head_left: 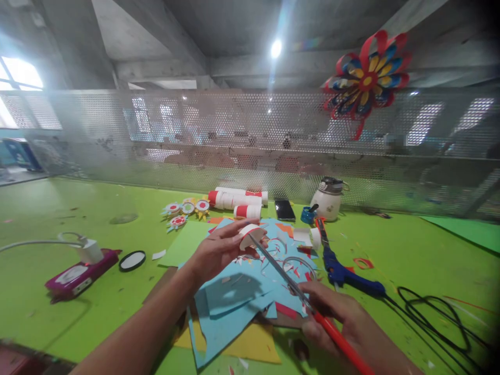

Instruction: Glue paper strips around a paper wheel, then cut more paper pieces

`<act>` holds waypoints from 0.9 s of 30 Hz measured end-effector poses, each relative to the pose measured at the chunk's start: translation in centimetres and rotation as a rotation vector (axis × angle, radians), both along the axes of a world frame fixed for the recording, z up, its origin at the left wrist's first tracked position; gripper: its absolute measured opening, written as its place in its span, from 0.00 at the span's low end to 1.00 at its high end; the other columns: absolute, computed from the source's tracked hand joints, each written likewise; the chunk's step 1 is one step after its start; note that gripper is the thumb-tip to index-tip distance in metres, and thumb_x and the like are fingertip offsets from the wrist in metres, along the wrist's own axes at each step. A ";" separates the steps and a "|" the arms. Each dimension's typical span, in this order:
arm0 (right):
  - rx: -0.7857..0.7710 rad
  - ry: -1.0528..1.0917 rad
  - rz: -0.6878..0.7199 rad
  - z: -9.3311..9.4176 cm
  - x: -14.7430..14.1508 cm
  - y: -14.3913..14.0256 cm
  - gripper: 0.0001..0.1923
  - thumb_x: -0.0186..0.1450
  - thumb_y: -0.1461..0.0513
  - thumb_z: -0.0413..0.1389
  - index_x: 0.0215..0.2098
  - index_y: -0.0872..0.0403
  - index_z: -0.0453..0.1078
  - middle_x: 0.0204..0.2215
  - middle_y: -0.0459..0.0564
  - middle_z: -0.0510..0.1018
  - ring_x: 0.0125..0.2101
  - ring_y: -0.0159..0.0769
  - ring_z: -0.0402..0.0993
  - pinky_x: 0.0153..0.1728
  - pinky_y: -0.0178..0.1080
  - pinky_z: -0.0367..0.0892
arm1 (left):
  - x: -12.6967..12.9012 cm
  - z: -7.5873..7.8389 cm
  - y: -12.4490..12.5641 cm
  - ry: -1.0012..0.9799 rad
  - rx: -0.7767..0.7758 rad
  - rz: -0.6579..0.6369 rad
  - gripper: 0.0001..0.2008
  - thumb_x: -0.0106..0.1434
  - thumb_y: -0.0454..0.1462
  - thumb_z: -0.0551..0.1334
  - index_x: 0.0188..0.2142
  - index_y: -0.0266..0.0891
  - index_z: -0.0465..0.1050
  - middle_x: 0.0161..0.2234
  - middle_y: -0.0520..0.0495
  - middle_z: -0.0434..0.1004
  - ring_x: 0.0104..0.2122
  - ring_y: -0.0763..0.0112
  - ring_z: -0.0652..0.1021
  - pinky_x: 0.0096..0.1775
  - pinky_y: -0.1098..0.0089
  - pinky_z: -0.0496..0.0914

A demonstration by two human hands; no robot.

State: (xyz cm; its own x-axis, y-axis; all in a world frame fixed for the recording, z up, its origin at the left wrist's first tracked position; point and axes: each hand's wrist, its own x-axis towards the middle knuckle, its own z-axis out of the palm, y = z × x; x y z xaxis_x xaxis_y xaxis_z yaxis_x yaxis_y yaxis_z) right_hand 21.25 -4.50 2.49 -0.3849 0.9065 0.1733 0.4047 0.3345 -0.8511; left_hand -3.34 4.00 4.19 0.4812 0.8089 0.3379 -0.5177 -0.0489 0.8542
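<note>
My left hand (222, 250) pinches a small white paper cup piece (249, 236) with a red edge above the blue sheets. In my right hand (332, 317) is a pair of scissors (279, 271), its long metal blades pointing up and left, with a red handle. The blade tips reach the white piece; whether they are parted is not clear. Beneath both hands lie light blue paper sheets (234, 294) strewn with red and white scraps. A thin grey ring (300, 260) shows beside the blades.
A blue glue gun (339, 276) with a coiled black cord lies right. Stacked paper cups (236, 200), a phone (285, 210) and a white jug (327, 200) stand farther back. Left are paper flowers (177, 221), a purple power strip (80, 276) and a round black-rimmed lid (132, 261).
</note>
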 end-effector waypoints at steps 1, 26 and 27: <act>0.021 0.001 -0.024 -0.1 0.0 -0.1 0.15 0.59 0.51 0.58 0.38 0.51 0.73 0.23 0.48 0.75 0.22 0.39 0.73 0.21 0.36 0.69 | 0.0 0.0 0.0 0.007 0.011 0.001 0.21 0.59 0.34 0.63 0.53 0.37 0.73 0.47 0.36 0.78 0.45 0.52 0.78 0.42 0.61 0.72; 0.197 -0.232 0.028 0.8 0.6 -0.1 0.17 0.65 0.51 0.53 0.39 0.55 0.73 0.26 0.49 0.78 0.25 0.37 0.73 0.26 0.35 0.69 | -1.5 -0.5 1.3 0.324 0.360 0.188 0.18 0.63 0.38 0.61 0.53 0.45 0.72 0.57 0.39 0.67 0.44 0.58 0.77 0.41 0.61 0.73; 0.205 -0.237 0.035 0.7 0.6 -0.1 0.16 0.65 0.52 0.53 0.39 0.56 0.73 0.26 0.49 0.78 0.25 0.37 0.73 0.26 0.35 0.69 | -1.5 -0.5 1.3 0.319 0.362 0.184 0.18 0.63 0.38 0.61 0.53 0.45 0.72 0.57 0.39 0.67 0.45 0.57 0.76 0.41 0.61 0.73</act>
State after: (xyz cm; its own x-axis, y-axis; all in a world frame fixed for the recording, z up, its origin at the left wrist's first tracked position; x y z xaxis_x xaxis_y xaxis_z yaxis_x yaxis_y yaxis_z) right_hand 21.86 -4.58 3.22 -0.4666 0.8477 0.2523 0.5692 0.5062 -0.6479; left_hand -4.87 5.35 3.64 0.4666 0.7480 0.4720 -0.1895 -0.4367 0.8794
